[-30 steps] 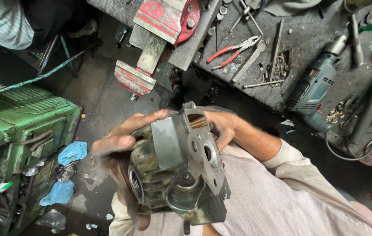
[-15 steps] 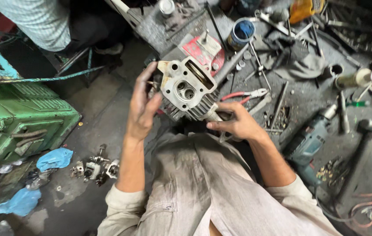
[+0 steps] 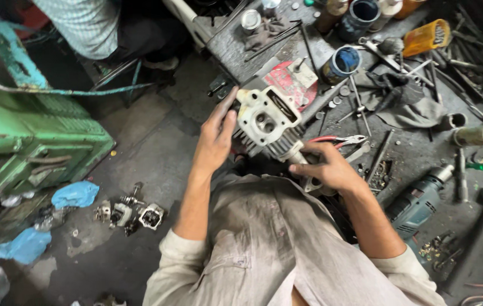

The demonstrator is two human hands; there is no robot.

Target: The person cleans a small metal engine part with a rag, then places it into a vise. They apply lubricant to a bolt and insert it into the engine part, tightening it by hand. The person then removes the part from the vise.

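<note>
I hold a grey metal engine cylinder head [image 3: 264, 122] with cooling fins at arm's length, just in front of the cluttered workbench [image 3: 236, 51]. My left hand [image 3: 214, 139] grips its left side with the fingers spread up along the casting. My right hand [image 3: 325, 169] clasps its lower right end from beneath. The part's flat face with two round ports points up at me. A red bench vise [image 3: 289, 82] sits right behind it.
Red-handled pliers [image 3: 338, 139], a blue cup [image 3: 342, 62], rags, rods and a teal electric drill [image 3: 420, 201] litter the bench. A green machine [image 3: 32, 141] stands left. Small engine parts [image 3: 131, 212] and blue rags lie on the floor. Another person sits at top left.
Both hands carried the cylinder head away from my chest and out toward the bench, turning it so its ported face looks up. My view tilted toward the bench.
</note>
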